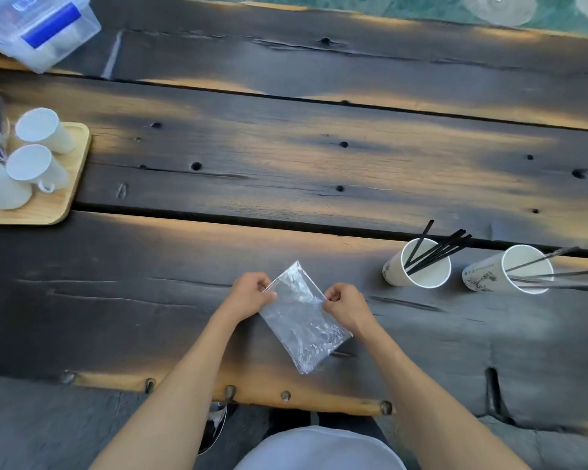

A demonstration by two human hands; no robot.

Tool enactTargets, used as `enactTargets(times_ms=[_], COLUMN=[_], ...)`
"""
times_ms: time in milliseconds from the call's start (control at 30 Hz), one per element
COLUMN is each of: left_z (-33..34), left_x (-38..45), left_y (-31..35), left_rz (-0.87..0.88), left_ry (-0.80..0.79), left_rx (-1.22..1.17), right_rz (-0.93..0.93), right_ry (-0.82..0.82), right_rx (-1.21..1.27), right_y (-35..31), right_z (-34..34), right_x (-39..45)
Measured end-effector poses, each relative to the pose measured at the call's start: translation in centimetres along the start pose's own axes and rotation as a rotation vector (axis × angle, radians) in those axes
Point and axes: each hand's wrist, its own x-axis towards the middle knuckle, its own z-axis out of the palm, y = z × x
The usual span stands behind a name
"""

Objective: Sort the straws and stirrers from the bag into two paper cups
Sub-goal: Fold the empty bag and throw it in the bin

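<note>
both hands (252, 293) (343, 305) pinch the clear bag (302, 330) flat.

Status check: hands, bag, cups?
Left hand and right hand pinch clear bag. Bag looks empty. Both paper cups hold dark sticks. Nothing obstructing.

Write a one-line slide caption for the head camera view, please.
Both hands, left hand and right hand, pinch an empty-looking clear plastic bag beside two white paper cups holding black sticks.

The crinkled clear plastic bag (302, 320) looks glossy, the desk (286, 157) is rough cracked wood, the paper cups (421, 266) matt.
</note>
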Motion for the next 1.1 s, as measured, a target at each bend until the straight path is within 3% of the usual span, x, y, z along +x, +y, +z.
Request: enactTargets(times_ms=[100,167,233,333,433,500,567,667,733,800,867,967,1100], left_z=[-0.6,-1.0,-1.2,-1.1,-0.7,-0.6,-0.5,-0.5,-0.7,-0.9,-1.0,-0.5,1.2], left_x=[-1.9,-3.5,-5.2,-7.8,-9.7,-10.3,-10.7,-11.4,-12.1,-13.0,-14.1,-16.4,-19.5], left_y=[-0.3,-0.9,-1.9,-3.5,-4.0,-3.5,-2.9,-2.5,-2.4,-2.3,-2.2,-2.7,-4.6], left_rz=[-0.017,-0.010,-0.014,-0.052,-0.025,0.021,0.066,0.039,-0.008,-0.035,-0.067,-0.062,-0.089], left_ry=[-0.051,-0.071,-0.078,-0.142,-0.192,-0.113,-0.007,0.148,0.200,0.241,0.264,0.253,0.314], left_rx=[-0.252,-0.375,-0.542,-0.631,-0.566,-0.599,-0.652,-0.784,-0.879,-1.020,-1.146,-1.134,-1.143], right_rz=[-0.087,-0.112,-0.153,-0.192,-0.307,-0.360,-0.374,-0.314,-0.227,-0.203,-0.227,-0.244,-0.315], right_ry=[-0.190,-0.366,-0.439,-0.436,-0.457,-0.504,-0.474,-0.371,-0.444,-0.538,-0.500,-0.344,-0.383], right_rx=[0.181,0.211,0.206,0.295,0.161,0.028,0.053,0.431,0.636,0.605,0.568,0.607,0.563], right_y=[-0.5,-0.7,-0.4,0.0,-1.0,-2.2,-3.2,-4.0,-3.7,-3.4,-3.4,-4.0,-5.4], right_z=[-1.9,-2.8,-3.2,-3.3,-3.3,-3.3,-3.4,-3.6,-3.5,-3.0,-2.4,-1.6,-0.5], right_x=[-0.8,-1.5,-2.2,-3.2,-3.9,-4.4,-4.8,-5.9,-6.3,-7.2,-7.9,-8.6,-9.3])
